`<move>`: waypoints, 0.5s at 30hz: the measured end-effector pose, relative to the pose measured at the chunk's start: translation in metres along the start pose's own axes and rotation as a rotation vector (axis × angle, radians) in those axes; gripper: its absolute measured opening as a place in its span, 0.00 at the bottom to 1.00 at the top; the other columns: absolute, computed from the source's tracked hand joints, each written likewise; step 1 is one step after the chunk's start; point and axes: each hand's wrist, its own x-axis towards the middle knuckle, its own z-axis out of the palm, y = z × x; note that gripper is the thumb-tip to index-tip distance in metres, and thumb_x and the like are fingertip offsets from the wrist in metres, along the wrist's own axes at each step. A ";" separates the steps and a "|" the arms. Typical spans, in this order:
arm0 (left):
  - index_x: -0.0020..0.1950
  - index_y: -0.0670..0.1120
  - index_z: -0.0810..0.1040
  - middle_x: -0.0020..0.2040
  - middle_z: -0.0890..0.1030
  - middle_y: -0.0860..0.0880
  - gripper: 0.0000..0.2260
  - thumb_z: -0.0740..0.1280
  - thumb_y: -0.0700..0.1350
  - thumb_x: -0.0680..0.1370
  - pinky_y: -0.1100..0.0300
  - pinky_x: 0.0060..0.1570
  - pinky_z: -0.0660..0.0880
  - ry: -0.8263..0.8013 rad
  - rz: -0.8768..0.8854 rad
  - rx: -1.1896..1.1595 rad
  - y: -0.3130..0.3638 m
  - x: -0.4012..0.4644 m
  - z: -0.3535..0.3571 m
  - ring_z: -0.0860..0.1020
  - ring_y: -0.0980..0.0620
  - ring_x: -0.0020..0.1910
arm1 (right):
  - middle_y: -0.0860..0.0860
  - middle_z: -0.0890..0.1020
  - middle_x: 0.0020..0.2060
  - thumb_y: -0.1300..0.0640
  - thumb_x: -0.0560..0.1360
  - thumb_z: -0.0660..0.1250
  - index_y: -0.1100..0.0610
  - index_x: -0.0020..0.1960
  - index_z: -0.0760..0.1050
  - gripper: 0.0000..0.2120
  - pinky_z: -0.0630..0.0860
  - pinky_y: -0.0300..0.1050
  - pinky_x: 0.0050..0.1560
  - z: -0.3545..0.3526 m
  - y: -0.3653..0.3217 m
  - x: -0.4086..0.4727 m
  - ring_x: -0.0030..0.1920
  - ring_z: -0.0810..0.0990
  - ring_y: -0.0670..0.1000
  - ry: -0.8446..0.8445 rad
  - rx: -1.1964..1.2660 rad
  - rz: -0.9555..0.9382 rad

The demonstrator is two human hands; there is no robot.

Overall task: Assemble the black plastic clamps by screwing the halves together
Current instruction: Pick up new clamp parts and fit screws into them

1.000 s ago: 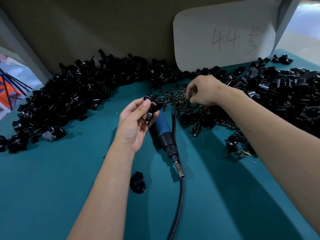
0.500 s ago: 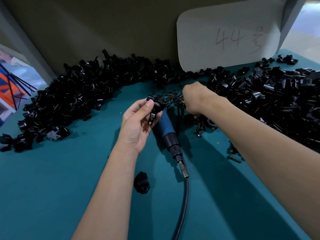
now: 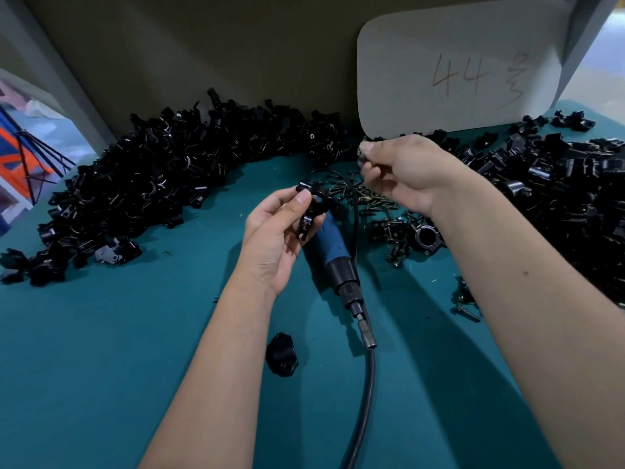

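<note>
Above the blue screwdriver (image 3: 329, 247), a black clamp (image 3: 313, 206) is being pinched by the left hand (image 3: 277, 238), a small screw (image 3: 362, 151) being pinched just beside it by the right hand's (image 3: 402, 174) curled fingers.

— Your L hand (image 3: 275, 236)?
— Palm up, thumb & fingers curled, gripping a clamp (image 3: 313, 206).
— R hand (image 3: 402, 174)?
— Raised, fingertips pinched together; can't tell what's in them.

Clamp pile (image 3: 162, 184) behind left, parts pile (image 3: 568, 184) right, screws (image 3: 372, 201) between them, screwdriver (image 3: 333, 255) before screws, knob (image 3: 281, 354) nearest.
</note>
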 end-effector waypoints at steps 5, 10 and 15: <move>0.47 0.44 0.83 0.46 0.86 0.45 0.02 0.72 0.38 0.77 0.61 0.43 0.82 0.032 0.035 -0.021 -0.002 0.004 -0.004 0.84 0.51 0.42 | 0.56 0.78 0.41 0.66 0.85 0.61 0.63 0.49 0.73 0.06 0.71 0.31 0.27 0.022 0.018 -0.010 0.32 0.72 0.44 -0.146 0.265 0.011; 0.51 0.42 0.83 0.51 0.83 0.40 0.10 0.77 0.38 0.71 0.56 0.48 0.82 0.052 0.186 0.134 -0.006 0.010 -0.011 0.83 0.46 0.47 | 0.51 0.77 0.35 0.65 0.81 0.69 0.63 0.49 0.82 0.04 0.68 0.34 0.29 0.028 0.036 -0.014 0.32 0.72 0.45 -0.140 -0.133 -0.262; 0.51 0.42 0.85 0.48 0.84 0.43 0.09 0.78 0.35 0.72 0.53 0.50 0.82 0.014 0.249 0.167 -0.011 0.013 -0.014 0.82 0.46 0.48 | 0.53 0.80 0.33 0.65 0.77 0.73 0.63 0.45 0.81 0.03 0.68 0.36 0.28 0.027 0.046 -0.014 0.31 0.73 0.46 -0.122 -0.266 -0.358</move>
